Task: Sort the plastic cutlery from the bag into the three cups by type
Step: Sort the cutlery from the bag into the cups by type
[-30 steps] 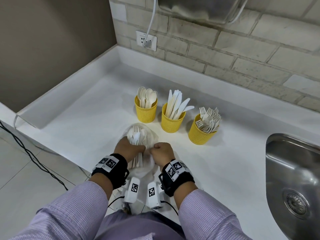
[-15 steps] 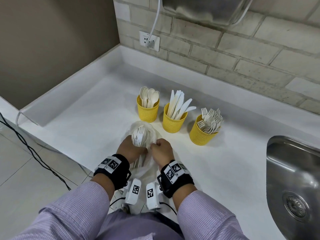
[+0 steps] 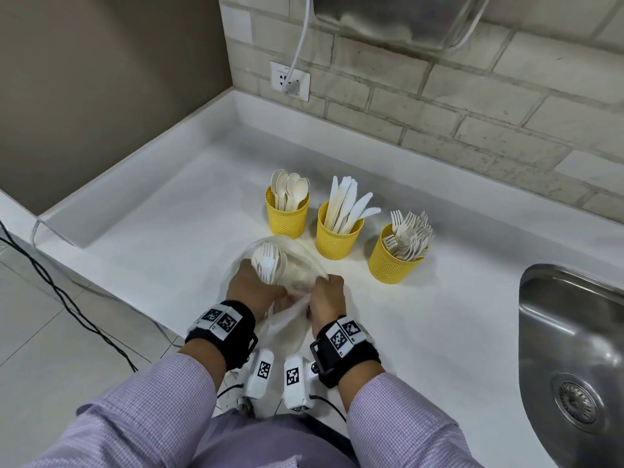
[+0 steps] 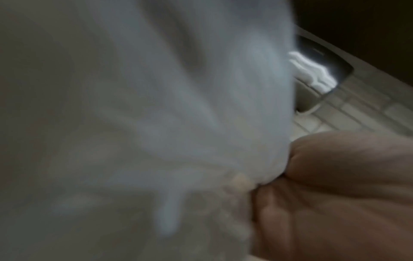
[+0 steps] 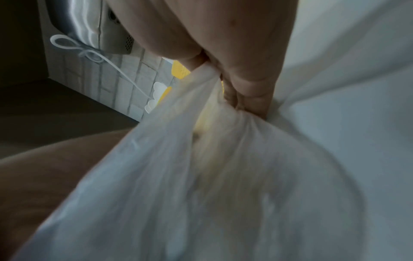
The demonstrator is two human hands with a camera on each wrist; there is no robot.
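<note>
Done: three yellow cups stand in a row on the desk (image 3: pixel 439 332), already well stocked. Spoon cup (image 3: pixel 287 216) on the left, knife cup (image 3: pixel 339 235) in the middle, fork cup (image 3: pixel 391 261) on the right; each seems to hold one type only.
Left: a small bunch of cutlery (image 3: pixel 269 261), with fork tines and what look like spoon bowls, pokes up out of the bag (image 3: pixel 297 265). How much more lies deeper in the bag cannot be told; by my reading this is near the last batch.
Left hand (image 3: pixel 254 288): fingers curled round the bunch at the bag's mouth, through or beside the film; the blurred wrist view does not settle which.
Right hand (image 3: pixel 327 300): fingers pinch a gathered fold of the bag, pulling it taut.
Bag position: on the desk just in front of the cups, nearest the spoon cup, between the two hands.
Around: sink (image 3: pixel 574 349) to the right, well apart; wall socket (image 3: pixel 289 81) with a white cord behind; metal fixture (image 3: pixel 398 18) on the brick wall.
In the way: the clinging film round the bunch; the mixed types still need separating by hand.
</note>
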